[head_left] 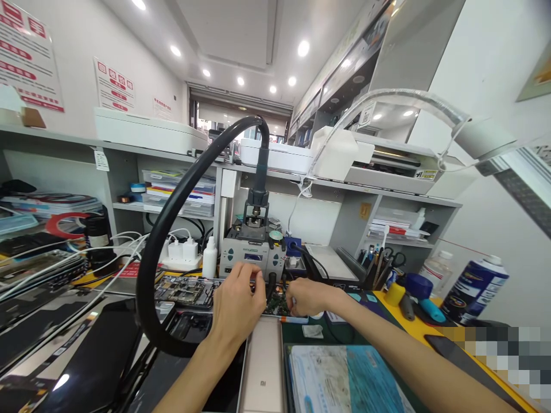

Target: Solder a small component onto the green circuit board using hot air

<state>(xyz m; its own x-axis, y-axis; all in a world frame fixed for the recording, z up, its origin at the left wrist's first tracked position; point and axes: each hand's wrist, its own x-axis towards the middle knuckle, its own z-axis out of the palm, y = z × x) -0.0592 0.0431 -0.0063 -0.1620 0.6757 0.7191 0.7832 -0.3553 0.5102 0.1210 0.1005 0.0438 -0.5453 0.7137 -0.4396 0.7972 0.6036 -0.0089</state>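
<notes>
My left hand (240,295) is in front of the grey rework station (253,252), its fingers curled inward and its back towards me. Whatever those fingers hold, if anything, is hidden. To its right my right hand (310,296) is closed, fingertips pointing down and left at a heap of small circuit boards (278,303). I cannot make out what it grips. Below the hands lies a gold phone back cover (263,367) bearing a small logo. Left of my left hand, opened phones with exposed boards (187,289) lie on the bench.
A thick black hose (148,246) arches across the left side near my left forearm. Dark phone screens (97,344) cover the left bench. A blue-and-white packet (340,373) lies under my right forearm. A spray can (476,289) and tool holder (379,269) stand right.
</notes>
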